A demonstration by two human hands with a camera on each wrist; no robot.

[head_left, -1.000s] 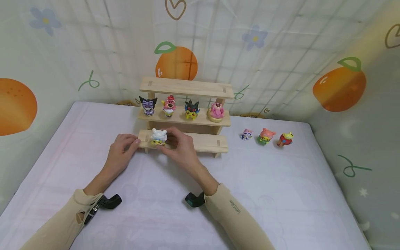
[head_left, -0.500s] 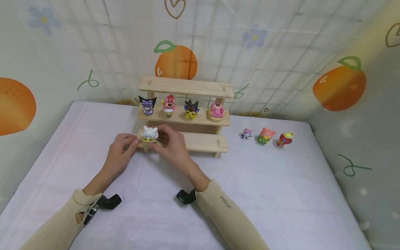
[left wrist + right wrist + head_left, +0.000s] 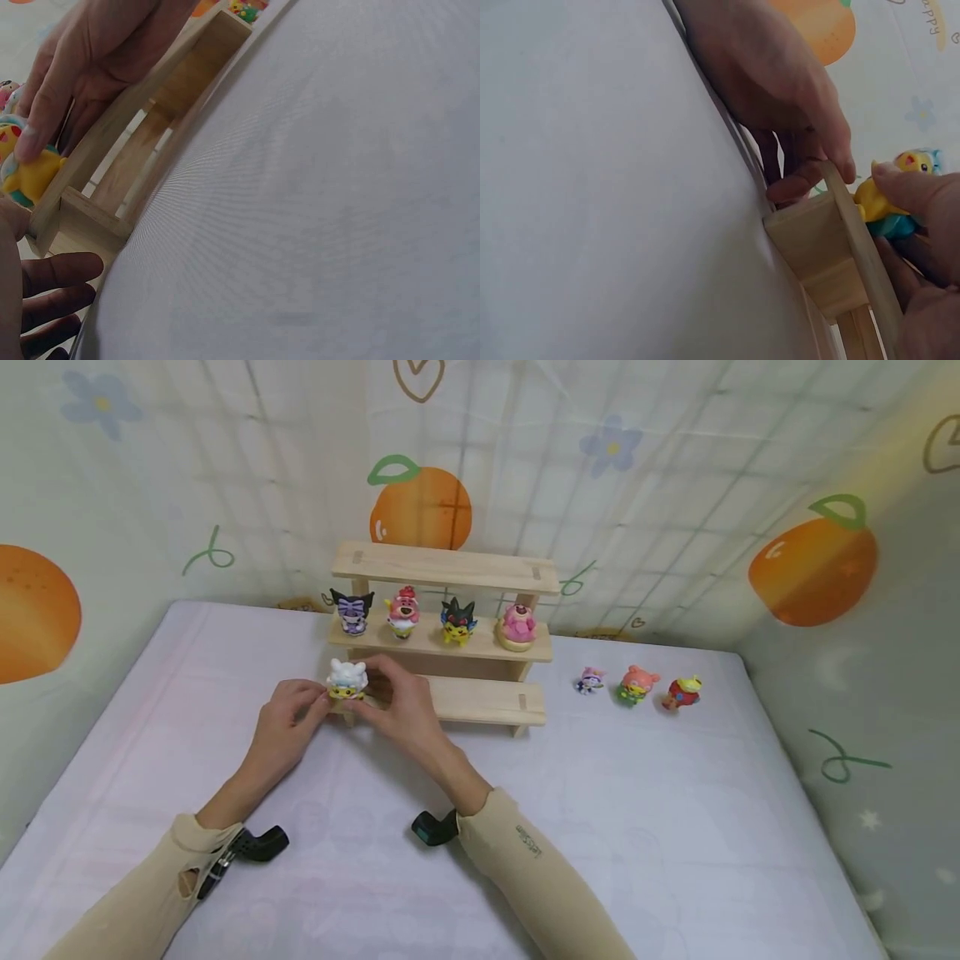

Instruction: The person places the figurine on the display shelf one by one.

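In the head view my right hand (image 3: 405, 703) pinches a small figurine (image 3: 347, 678) with a fluffy white hood, at the left end of the lowest board of a wooden tiered display shelf (image 3: 487, 700). Both wrist views show the figurine's yellow body (image 3: 34, 176) and teal parts, upright over the board between thumb and fingers. At that same board end is my left hand (image 3: 287, 718), its thumb on the edge and its fingers beside the leg. On the middle tier stand a black-and-purple figurine (image 3: 352, 612), a pink one in a red hat (image 3: 403, 612), a black-and-yellow one (image 3: 457, 621) and a pink one (image 3: 517, 625).
To the right of the shelf, a small purple figurine (image 3: 590, 680), a pink-hooded green one (image 3: 637, 685) and a red-and-yellow one (image 3: 682, 693) stand on the white tablecloth (image 3: 675, 827). The top tier (image 3: 446, 567) rises at the back, before a printed curtain (image 3: 525, 460).
My right hand has moved left along the lowest board with the white-hooded figurine, bringing it to the board's left end. My left hand has stayed at the board's end.
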